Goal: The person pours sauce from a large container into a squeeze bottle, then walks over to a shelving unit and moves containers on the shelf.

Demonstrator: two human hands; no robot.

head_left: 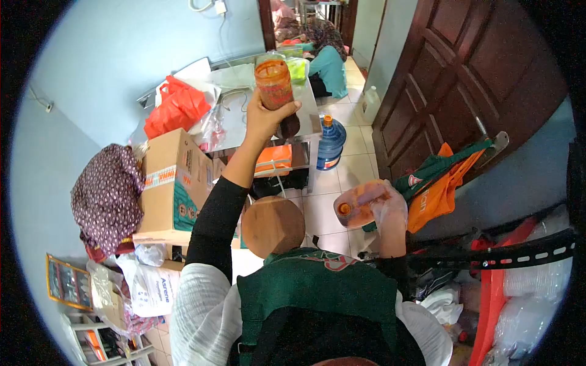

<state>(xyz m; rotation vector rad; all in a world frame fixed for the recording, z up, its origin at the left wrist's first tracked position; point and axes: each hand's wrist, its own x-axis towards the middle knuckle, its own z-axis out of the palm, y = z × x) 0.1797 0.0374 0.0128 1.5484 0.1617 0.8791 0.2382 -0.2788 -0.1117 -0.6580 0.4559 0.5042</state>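
Observation:
My left hand (268, 122) is raised over the table, its fingers wrapped round a clear jar (274, 85) stained with orange-red sauce. The jar's open mouth faces up toward the camera. On the right, my right hand (389, 210) looks covered by a thin clear glove or plastic and grips a clear bottle (357, 206) with orange residue and an orange neck. That bottle is tilted, its neck pointing left. A round wooden disc (273, 227) lies below and between the two hands.
A metal table (235, 119) holds a red plastic bag (177, 107). Beside it stand a blue water jug (330, 143) and a cardboard box (162, 195). A person (328, 67) sits near the doorway. Aprons (436, 189) hang by the brown door (452, 79) at right.

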